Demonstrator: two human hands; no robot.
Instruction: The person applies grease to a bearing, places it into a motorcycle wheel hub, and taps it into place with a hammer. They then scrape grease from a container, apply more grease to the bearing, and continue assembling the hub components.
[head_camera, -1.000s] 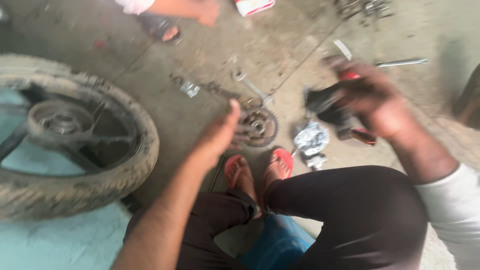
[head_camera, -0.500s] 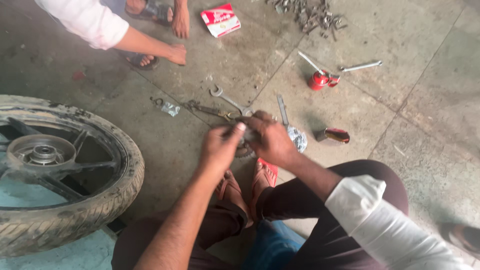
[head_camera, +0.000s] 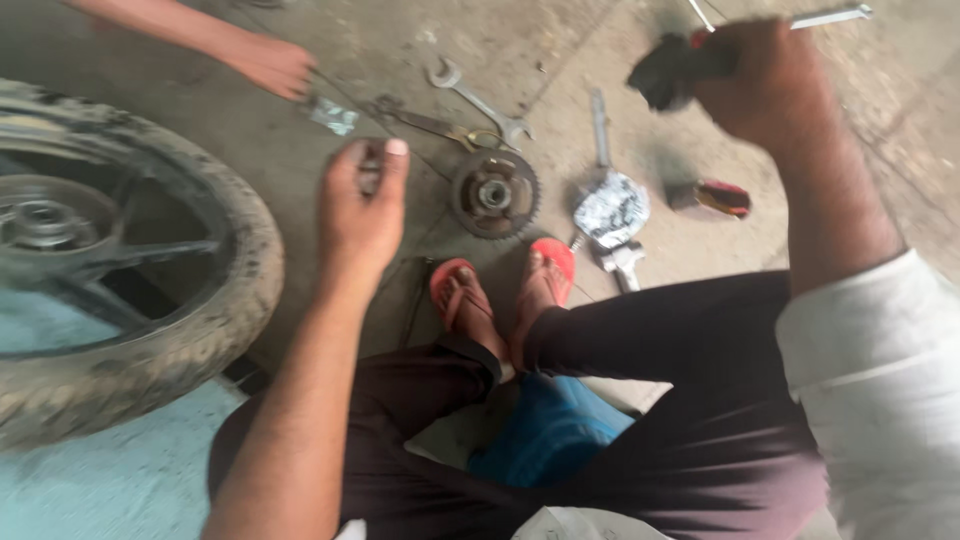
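My left hand (head_camera: 358, 205) is raised over the concrete floor, pinching a small dark metal part (head_camera: 370, 170) between thumb and fingers. My right hand (head_camera: 765, 80) is lifted at the upper right, closed on a dark tool (head_camera: 670, 72) with a red handle end; the tool is blurred. A toothed sprocket (head_camera: 493, 192) lies on the floor between my hands, just beyond my feet in red sandals (head_camera: 500, 290). A combination wrench (head_camera: 478, 100) lies behind the sprocket.
A motorcycle wheel with tyre (head_camera: 110, 270) lies at the left. Another person's hand (head_camera: 270, 65) reaches in at the top left near a small metal piece (head_camera: 333, 115). A crumpled silvery wrapper (head_camera: 612, 210), a red-handled tool (head_camera: 715, 197) and a long wrench (head_camera: 830, 16) lie on the floor.
Both my hands were together over the sprocket; now they have parted. The left rose holding a small part, the right swung up to the right with a dark tool.
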